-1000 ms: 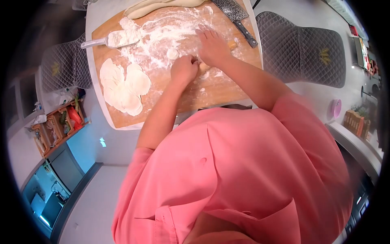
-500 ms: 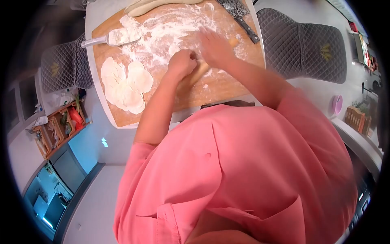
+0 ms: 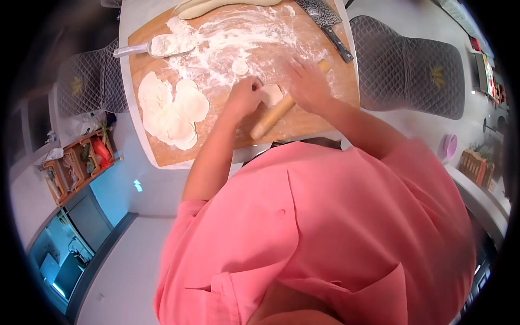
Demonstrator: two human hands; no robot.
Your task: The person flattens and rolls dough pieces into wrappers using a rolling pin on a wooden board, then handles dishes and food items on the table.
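Observation:
My left hand [image 3: 245, 99] is closed, its fingers pinching the left edge of a small flat dough wrapper [image 3: 272, 94]. To the right of the wrapper, a wooden rolling pin [image 3: 277, 113] lies diagonally on the board. My right hand [image 3: 310, 84] rests palm down across the pin's upper half, fingers stretched out and slightly blurred. A small round piece of dough [image 3: 240, 67] sits in the flour just beyond my left hand. Rolled wrappers [image 3: 173, 116] overlap in a pile on the left of the board.
The wooden board [image 3: 216, 142] is dusted with flour [image 3: 233, 35]. A scoop [image 3: 132, 50] of flour lies at the upper left, a long dough roll [image 3: 227, 6] at the far edge. A cleaver [image 3: 338, 44] lies at the upper right. Quilted chairs [image 3: 428, 76] flank the table.
The rolling pin has come back toward me, off the wrapper, which now shows beside my left hand. My right hand has shifted slightly nearer along with it. The view has tilted slightly.

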